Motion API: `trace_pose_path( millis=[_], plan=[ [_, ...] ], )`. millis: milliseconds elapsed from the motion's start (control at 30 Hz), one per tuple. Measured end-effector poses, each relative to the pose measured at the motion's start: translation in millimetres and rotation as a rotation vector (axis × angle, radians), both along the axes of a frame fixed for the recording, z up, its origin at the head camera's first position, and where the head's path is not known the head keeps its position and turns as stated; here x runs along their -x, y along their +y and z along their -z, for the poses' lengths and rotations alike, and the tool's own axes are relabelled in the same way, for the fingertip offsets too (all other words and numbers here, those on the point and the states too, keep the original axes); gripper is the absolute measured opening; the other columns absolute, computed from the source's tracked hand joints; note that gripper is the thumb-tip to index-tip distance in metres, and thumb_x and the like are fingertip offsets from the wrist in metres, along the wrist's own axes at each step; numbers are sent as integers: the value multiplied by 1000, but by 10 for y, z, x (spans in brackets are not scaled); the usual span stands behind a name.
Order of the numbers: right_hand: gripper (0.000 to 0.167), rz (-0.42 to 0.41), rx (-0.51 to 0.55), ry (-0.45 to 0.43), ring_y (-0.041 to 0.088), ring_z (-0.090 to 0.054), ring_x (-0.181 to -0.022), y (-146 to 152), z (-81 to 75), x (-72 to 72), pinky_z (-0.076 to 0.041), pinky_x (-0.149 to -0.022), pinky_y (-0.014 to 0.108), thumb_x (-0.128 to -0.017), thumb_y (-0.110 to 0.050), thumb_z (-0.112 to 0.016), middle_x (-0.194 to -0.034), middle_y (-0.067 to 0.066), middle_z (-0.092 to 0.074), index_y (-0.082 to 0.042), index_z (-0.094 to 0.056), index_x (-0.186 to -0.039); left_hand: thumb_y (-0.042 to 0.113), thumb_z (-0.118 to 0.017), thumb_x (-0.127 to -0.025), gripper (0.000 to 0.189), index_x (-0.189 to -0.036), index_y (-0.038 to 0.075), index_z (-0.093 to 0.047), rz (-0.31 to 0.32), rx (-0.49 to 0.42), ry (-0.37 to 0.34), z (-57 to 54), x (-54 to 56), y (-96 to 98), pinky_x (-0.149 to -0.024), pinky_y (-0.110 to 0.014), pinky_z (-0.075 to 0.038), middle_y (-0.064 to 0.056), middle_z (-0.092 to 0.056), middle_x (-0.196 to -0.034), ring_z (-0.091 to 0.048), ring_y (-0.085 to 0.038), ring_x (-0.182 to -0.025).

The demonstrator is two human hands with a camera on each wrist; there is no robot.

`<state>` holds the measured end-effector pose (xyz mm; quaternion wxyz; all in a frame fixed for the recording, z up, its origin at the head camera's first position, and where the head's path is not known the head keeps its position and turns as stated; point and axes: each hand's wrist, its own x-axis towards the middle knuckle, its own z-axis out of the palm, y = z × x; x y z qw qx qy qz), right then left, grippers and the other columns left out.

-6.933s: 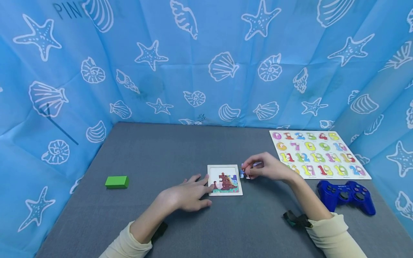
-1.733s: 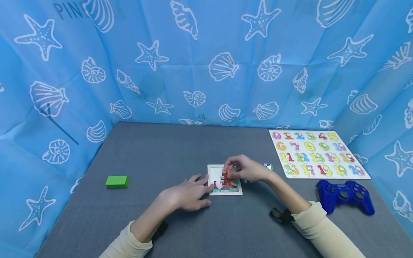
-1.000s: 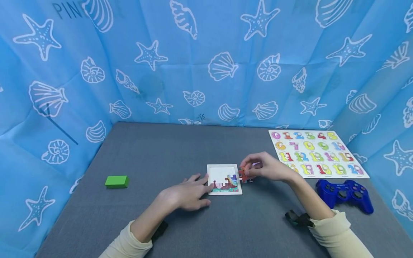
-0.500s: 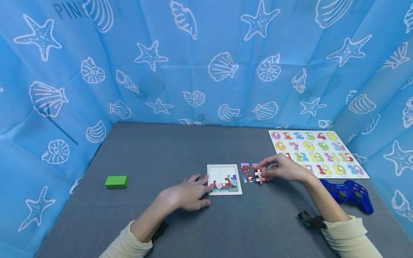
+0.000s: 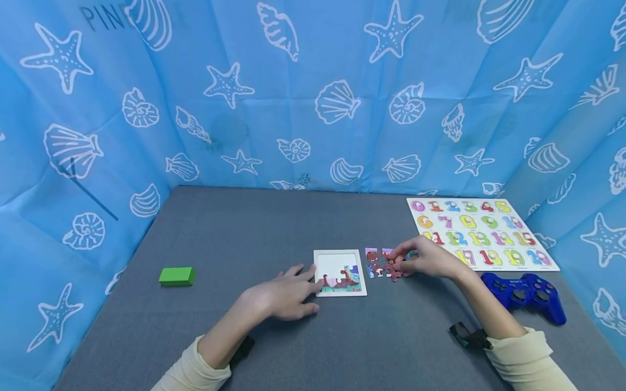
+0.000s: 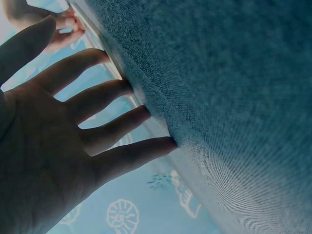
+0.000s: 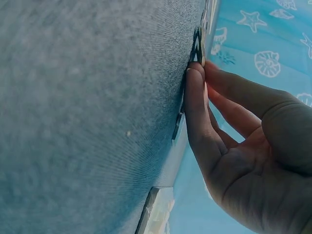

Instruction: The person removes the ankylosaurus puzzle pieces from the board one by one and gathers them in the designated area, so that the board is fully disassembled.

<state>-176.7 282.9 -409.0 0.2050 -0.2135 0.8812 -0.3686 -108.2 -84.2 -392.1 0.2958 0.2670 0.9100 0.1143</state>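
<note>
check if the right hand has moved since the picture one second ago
Yes. In the head view, the right hand has moved rightward, farther from the puzzle tray, which lies in practically the same place.

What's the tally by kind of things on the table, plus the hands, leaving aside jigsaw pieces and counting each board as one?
Hands: 2 (left hand, right hand)
Jigsaw frame: 1
Number board: 1
Green block: 1
Game controller: 1
Total: 6

Puzzle pieces (image 5: 372, 256) lie just right of the tray (image 5: 335, 264).
</note>
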Motion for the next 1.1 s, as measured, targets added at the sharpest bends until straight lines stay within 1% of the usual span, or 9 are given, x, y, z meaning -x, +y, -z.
trace_pose_path(
  millis=[100,333,400,633,700,767,867,1000,1100],
  plan=[
    [22,9,-9,5,12,-68,-85,-15,-6,-1,-62,-70,26,-101,-3,-72,-112,19,-79,6,-77,-120,44,-61,-111,62,-168,27,-43,-1,1,1,0,3,-2,-133,-67,-28,-6,-23,-183,-18,-34,-171],
    [22,46,-4,-32,12,-73,-86,-9,-58,-6,-66,-75,28,-101,-4,-73,-107,17,-80,6,-77,-121,44,-61,-111,62,-168,27,-43,1,0,3,6,1,4,-133,-67,-28,-6,-24,-183,-18,-34,-171],
    [23,43,7,-32,13,-73,-85,-13,-72,-5,-66,-75,29,-102,-4,-72,-105,18,-81,7,-76,-121,44,-61,-111,63,-168,27,-43,-1,0,2,7,2,5,-133,-67,-28,-6,-24,-183,-19,-34,-171],
    [25,33,57,-25,10,-74,-85,-93,-78,-22,-66,-75,27,-103,-9,-74,-107,18,-81,7,-76,-122,44,-61,-111,63,-168,26,-43,-2,-1,11,15,-1,5,-132,-67,-28,-6,-23,-183,-18,-35,-171],
    [25,25,74,-20,10,-74,-83,-135,-70,-28,-65,-75,28,-103,-10,-74,-105,18,-81,7,-76,-122,44,-61,-111,63,-168,26,-43,2,-3,17,21,-3,4,-132,-68,-29,-7,-23,-183,-18,-35,-171],
    [25,4,106,-26,11,-75,-83,-190,-59,-30,-66,-74,29,-103,-9,-74,-104,20,-81,8,-76,-121,44,-61,-111,63,-168,26,-43,3,-3,23,26,-3,3,-132,-68,-29,-7,-23,-183,-18,-35,-171],
    [24,-30,133,-37,12,-73,-80,-302,-44,-25,-64,-71,29,-102,-9,-75,-102,21,-80,7,-76,-120,44,-61,-111,63,-168,26,-43,-1,0,18,22,-4,3,-132,-68,-28,-7,-22,-183,-17,-35,-171],
    [25,-76,133,-48,14,-71,-81,-469,-30,-8,-60,-68,26,-101,-9,-75,-103,19,-79,6,-76,-121,44,-61,-111,63,-168,26,-43,-8,7,10,13,-5,10,-132,-67,-28,-6,-22,-183,-17,-35,-171],
    [24,-108,120,-52,14,-71,-83,-597,-15,15,-59,-68,25,-102,-9,-75,-103,17,-78,5,-76,-120,45,-60,-111,63,-168,27,-42,-6,10,6,7,0,17,-132,-67,-28,-6,-22,-183,-17,-35,-171]
  ],
)
